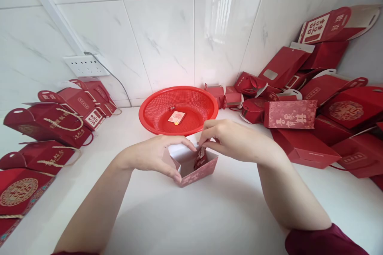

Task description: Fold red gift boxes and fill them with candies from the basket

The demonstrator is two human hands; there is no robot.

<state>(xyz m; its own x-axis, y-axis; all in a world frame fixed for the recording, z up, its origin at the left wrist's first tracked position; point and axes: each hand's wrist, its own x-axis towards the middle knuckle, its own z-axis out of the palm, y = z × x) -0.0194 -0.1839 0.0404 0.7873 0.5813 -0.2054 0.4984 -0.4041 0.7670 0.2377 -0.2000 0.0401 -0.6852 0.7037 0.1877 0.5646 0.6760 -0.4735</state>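
Observation:
An open gift box (200, 173), red with a pale pattern outside and white inside, stands on the white table in front of me. My left hand (160, 155) grips its left side, thumb on the near wall and fingers over the far edge. My right hand (226, 137) is closed at the box's right side, fingers pinching a small dark red wrapped packet (200, 159) at the opening. The packet's upper end is hidden by the fingers. Just behind the box sits a red plastic basket (146, 117) with a pale pink packet (176, 117) and a small red wrapped piece (171, 108) in it.
Several red gift boxes with rope handles (56, 123) line the left side. A heap of red boxes (314, 151) fills the right, some piled against the wall. A socket strip (85, 65) with a dark cable (115, 77) is on the tiled wall.

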